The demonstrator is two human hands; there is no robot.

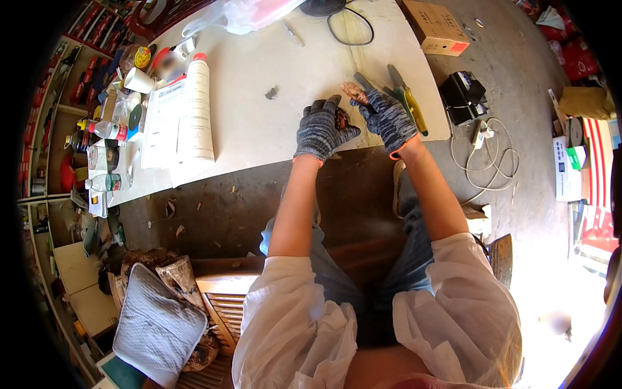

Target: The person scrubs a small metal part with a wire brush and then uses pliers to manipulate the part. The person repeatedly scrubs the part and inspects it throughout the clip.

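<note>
Both of my hands wear grey knitted gloves with orange cuffs, above the near edge of the pale tabletop [252, 116]. My left hand [320, 127] curls around a dark reddish-brown piece [342, 118], mostly hidden between thumb and fingers. In my right hand [391, 116] is a copper-coloured bundle [354, 91], pinched at the fingertips; it looks like wire. Right beside that hand lie pliers with yellow and green handles [413, 107]. A dark tool end [363, 80] shows just beyond the right fingers; I cannot tell what it belongs to.
A dark scrap [271, 92] and a rolled paper sheet [197, 112] lie on the table. Bottles [109, 182] and a white cup [139, 80] crowd its left end. On the floor at right are a black battery-like box [464, 97], a power strip [482, 134] with cord, and a carton [436, 26].
</note>
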